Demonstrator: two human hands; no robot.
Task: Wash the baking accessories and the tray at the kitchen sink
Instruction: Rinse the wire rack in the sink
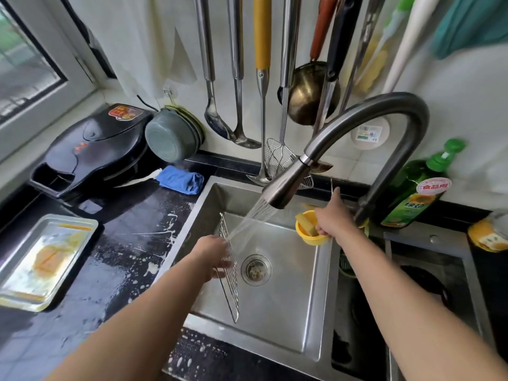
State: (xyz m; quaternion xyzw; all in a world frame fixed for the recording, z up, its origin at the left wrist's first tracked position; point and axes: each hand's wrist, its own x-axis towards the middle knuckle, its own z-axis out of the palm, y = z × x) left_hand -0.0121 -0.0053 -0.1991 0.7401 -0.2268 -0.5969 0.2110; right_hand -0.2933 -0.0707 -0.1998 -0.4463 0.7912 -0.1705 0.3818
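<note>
Currently the left hand [217, 254] grips the silver wire baking rack [229, 266] on edge in the steel sink [288, 320], long axis near-to-far; farther right, the right hand [331, 221] pinches a yellow sponge [308, 224].

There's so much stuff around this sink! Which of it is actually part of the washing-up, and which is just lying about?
Part of the job:
wire rack, held on edge under the water by the left hand
tray, on the counter
sponge in the yellow cup, at the right hand
tap, running
sink

Just lying about:
black grill
blue cloth
hanging ladles
green bottle
</note>
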